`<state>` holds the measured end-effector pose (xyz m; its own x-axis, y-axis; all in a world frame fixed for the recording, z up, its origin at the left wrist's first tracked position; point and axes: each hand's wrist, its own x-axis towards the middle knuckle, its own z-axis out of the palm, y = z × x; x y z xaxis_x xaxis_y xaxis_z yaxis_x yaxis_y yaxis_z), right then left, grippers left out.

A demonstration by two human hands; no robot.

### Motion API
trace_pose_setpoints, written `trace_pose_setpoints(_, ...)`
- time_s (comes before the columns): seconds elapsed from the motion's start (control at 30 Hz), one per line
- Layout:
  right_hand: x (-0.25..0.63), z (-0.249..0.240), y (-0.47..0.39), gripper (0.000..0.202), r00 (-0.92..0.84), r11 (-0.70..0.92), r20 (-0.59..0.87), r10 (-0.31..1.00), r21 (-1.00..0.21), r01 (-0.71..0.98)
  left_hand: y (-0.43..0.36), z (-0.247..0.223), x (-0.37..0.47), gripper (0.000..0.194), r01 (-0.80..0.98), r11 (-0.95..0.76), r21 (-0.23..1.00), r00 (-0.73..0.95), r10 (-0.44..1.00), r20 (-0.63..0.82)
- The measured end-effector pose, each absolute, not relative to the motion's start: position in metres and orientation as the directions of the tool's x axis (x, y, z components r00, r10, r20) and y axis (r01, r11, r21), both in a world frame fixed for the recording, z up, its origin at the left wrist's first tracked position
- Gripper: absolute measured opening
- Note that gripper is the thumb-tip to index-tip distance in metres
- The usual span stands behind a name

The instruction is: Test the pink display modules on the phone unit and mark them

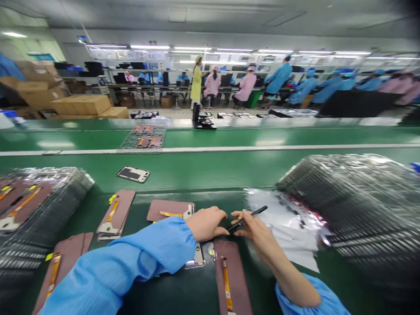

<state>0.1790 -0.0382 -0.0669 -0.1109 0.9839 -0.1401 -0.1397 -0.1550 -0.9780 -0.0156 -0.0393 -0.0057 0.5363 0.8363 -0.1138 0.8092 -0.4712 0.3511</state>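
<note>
My right hand (251, 227) has its fingers closed around a slim black pen-like tool (259, 211), tilted up to the right. Beside it, my left hand (208, 222) is bent over the mat, thumb and fingers apart, with the thumb at the tool's lower end. Partly under my left hand and sleeve is a phone part with a metallic frame (197, 258). Close below lies a pinkish-brown phone screen panel (234, 273) with an orange flex cable. Another such panel (170, 209) lies behind my left wrist, partly covered by it.
Stacks of clear plastic trays rise at left (70, 205) and right (370, 197). More panels (120, 210) lie left, near a phone frame (133, 174). A white plastic sheet (282, 232) with small dark pieces lies right. Across the green bench, several people work at tables.
</note>
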Motion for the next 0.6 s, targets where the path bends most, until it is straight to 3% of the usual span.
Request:
trace_pose_setpoints(0.07, 0.189, -0.068, -0.018, 0.053, -0.152, -0.015, -0.045, 0.987, -0.982, 0.190, -0.027, 0.006, -0.040, 0.050, 0.849, -0.432, 0.304, 0.483, 0.867, -0.119)
trace_pose_setpoints(0.17, 0.201, -0.075, 0.005, 0.047, -0.157, 0.134, 0.053, 0.986, -0.813, 0.567, 0.001, 0.024, -0.103, 0.036, 0.952, -0.261, 0.162, 0.281, 0.953, -0.116)
trace_pose_setpoints(0.23, 0.205, -0.081, 0.010, 0.035, -0.151, 0.169, 0.079, 0.985, -0.597, 0.785, 0.020, 0.030, -0.157, 0.032, 0.995, -0.089, 0.043, 0.093, 0.990, -0.104)
trace_pose_setpoints(0.3, 0.206, -0.088, 0.011, 0.026, -0.208, 0.221, 0.076, 0.975, -0.247, 0.944, 0.034, 0.029, -0.213, 0.036, 0.994, 0.097, -0.059, -0.101, 0.993, -0.062)
trace_pose_setpoints(0.37, 0.205, -0.092, 0.009, 0.025, -0.286, 0.286, 0.065, 0.956, -0.006, 0.958, 0.042, 0.023, -0.262, 0.045, 0.960, 0.248, -0.127, -0.252, 0.968, -0.018)
trace_pose_setpoints(0.43, 0.203, -0.092, 0.009, 0.028, -0.358, 0.348, 0.137, 0.923, 0.093, 0.933, 0.046, 0.013, -0.301, 0.051, 0.929, 0.331, -0.166, -0.335, 0.942, 0.001)
trace_pose_setpoints(0.5, 0.194, -0.087, 0.008, 0.032, -0.447, 0.431, 0.262, 0.855, 0.122, 0.894, 0.050, 0.001, -0.328, 0.052, 0.914, 0.359, -0.187, -0.366, 0.930, -0.003)
trace_pose_setpoints(0.6, 0.159, -0.071, 0.004, 0.030, -0.612, 0.639, 0.373, 0.697, 0.064, 0.766, 0.062, -0.016, -0.351, 0.051, 0.915, 0.348, -0.203, -0.363, 0.931, -0.043)
